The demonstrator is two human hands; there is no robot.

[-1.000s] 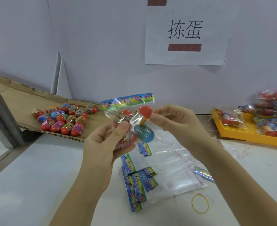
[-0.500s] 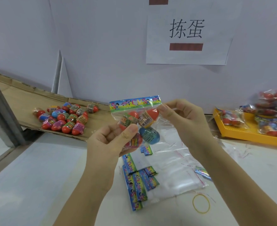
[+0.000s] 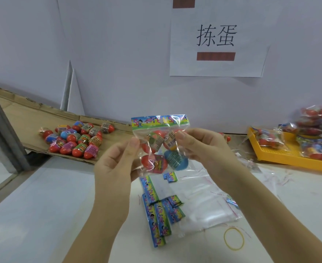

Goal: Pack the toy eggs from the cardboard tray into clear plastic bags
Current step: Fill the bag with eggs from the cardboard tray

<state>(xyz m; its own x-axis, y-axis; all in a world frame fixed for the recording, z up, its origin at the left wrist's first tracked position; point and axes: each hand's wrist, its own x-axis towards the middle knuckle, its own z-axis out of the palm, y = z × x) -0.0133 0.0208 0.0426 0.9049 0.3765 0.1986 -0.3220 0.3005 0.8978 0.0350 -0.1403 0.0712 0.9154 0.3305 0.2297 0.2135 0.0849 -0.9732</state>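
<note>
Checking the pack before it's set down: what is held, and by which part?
The clear plastic bag of toy eggs: left grip pinches its left edge, right grip its right edge, both just below the printed header.

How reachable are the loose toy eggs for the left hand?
Likely yes once freed: nothing lies between the left hand and the red and blue toy eggs on the brown cardboard tray, but it pinches the clear plastic bag.

The paper sheet (image 3: 218, 44) on the wall (image 3: 118, 54), up beyond the right hand (image 3: 204, 147), reads "拣蛋". Print on the bag (image 3: 159, 121) and egg labels (image 3: 157, 143) is too blurred.
</note>
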